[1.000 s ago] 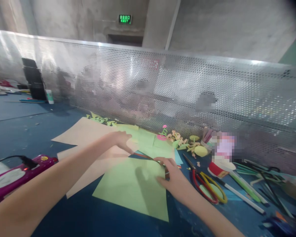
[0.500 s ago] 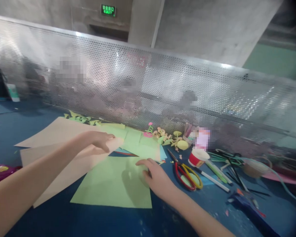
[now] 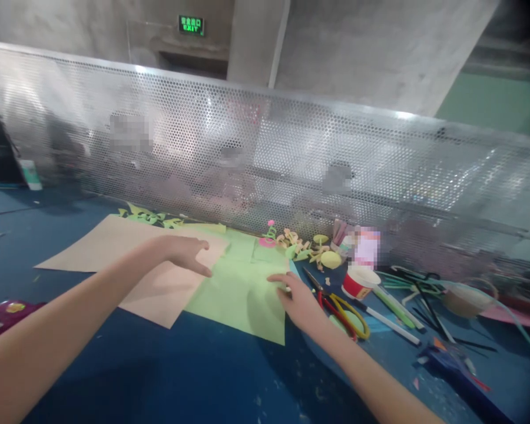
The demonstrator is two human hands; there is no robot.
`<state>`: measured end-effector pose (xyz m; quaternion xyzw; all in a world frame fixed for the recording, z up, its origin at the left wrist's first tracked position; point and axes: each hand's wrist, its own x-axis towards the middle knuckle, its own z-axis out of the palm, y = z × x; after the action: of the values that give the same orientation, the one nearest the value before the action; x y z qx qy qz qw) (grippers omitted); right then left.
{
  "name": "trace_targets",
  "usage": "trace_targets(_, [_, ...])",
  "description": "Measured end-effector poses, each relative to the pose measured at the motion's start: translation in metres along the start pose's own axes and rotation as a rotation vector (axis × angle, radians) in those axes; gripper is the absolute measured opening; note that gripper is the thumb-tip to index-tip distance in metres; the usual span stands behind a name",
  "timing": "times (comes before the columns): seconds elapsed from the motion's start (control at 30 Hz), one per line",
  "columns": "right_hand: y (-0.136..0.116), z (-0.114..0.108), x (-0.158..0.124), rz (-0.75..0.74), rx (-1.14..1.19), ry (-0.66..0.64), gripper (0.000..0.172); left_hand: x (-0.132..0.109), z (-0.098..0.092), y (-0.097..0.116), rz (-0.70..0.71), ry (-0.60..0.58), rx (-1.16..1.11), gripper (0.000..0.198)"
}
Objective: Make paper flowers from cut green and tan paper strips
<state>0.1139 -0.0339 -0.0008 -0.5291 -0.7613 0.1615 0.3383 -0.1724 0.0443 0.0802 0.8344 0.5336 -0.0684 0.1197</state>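
My left hand [image 3: 186, 253] reaches over the pale peach sheets of paper [image 3: 99, 244], its fingers apart and its thumb pointing at the light green sheet [image 3: 236, 303]. That green sheet lies on the blue table, overlapping a peach sheet on its left and more green paper behind it. At the green sheet's right edge is my right hand [image 3: 301, 300], fingers loosely curved and spread, nothing held between them. Whether its fingertips press on the paper I cannot tell. Scissors [image 3: 342, 315] with red and yellow handles lie just right of this hand.
Curled green paper scraps [image 3: 148, 216] and small paper flowers [image 3: 294, 240] line the base of a perforated metal screen [image 3: 291, 141]. To the right are a red-and-white paper cup [image 3: 360, 282], markers [image 3: 391, 324] and a blue glue gun [image 3: 457, 377]. A purple object [image 3: 13, 318] sits at left.
The front green sheet has moved away from me, against the green paper behind, covering the gap between them. The nearer peach sheet has shifted too. My left thumb now reaches the green paper.
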Motion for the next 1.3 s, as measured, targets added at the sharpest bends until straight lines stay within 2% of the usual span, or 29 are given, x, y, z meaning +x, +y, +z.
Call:
trace_targets(0.1, [0.003, -0.001, 0.003, -0.022, 0.064, 0.011, 0.031, 0.006, 0.014, 0.004, -0.083, 0.035, 0.007, 0.100])
trace_targets(0.23, [0.001, -0.004, 0.004, -0.039, 0.077, 0.019, 0.030, 0.007, 0.022, 0.009, -0.110, 0.042, 0.066, 0.089])
trace_targets(0.4, [0.004, -0.013, 0.007, -0.010, 0.060, 0.014, 0.028, 0.007, 0.020, 0.012, -0.111, 0.017, 0.077, 0.070])
trace_targets(0.6, [0.018, -0.032, 0.013, 0.140, 0.113, 0.017, 0.029, 0.007, 0.016, 0.011, -0.071, 0.045, 0.056, 0.068])
trace_targets(0.67, [0.021, -0.037, 0.014, 0.189, 0.160, 0.002, 0.029, 0.005, 0.017, 0.018, 0.041, 0.105, 0.048, 0.072])
trace_targets(0.73, [0.023, -0.040, 0.013, 0.251, 0.232, -0.014, 0.030, 0.002, 0.019, 0.033, 0.230, 0.184, 0.023, 0.075])
trace_targets(0.8, [0.023, -0.042, 0.013, 0.318, 0.324, -0.032, 0.030, -0.002, 0.024, 0.053, 0.397, 0.238, -0.021, 0.077])
trace_targets(0.9, [0.020, -0.043, 0.012, 0.394, 0.479, -0.057, 0.026, -0.006, 0.039, 0.085, 0.551, 0.356, -0.020, 0.071])
trace_targets(0.97, [0.017, -0.044, 0.012, 0.417, 0.568, -0.062, 0.024, -0.004, 0.052, 0.099, 0.574, 0.470, 0.024, 0.059])
trace_targets(1.03, [0.014, -0.045, 0.011, 0.419, 0.633, -0.062, 0.026, 0.000, 0.066, 0.105, 0.582, 0.579, 0.098, 0.038])
trace_targets(1.13, [0.012, -0.048, 0.011, 0.401, 0.690, -0.070, 0.030, 0.005, 0.082, 0.103, 0.586, 0.665, 0.119, 0.040])
trace_targets(1.3, [0.017, -0.052, 0.011, 0.373, 0.726, -0.071, 0.029, 0.007, 0.093, 0.094, 0.451, 0.790, 0.004, 0.036])
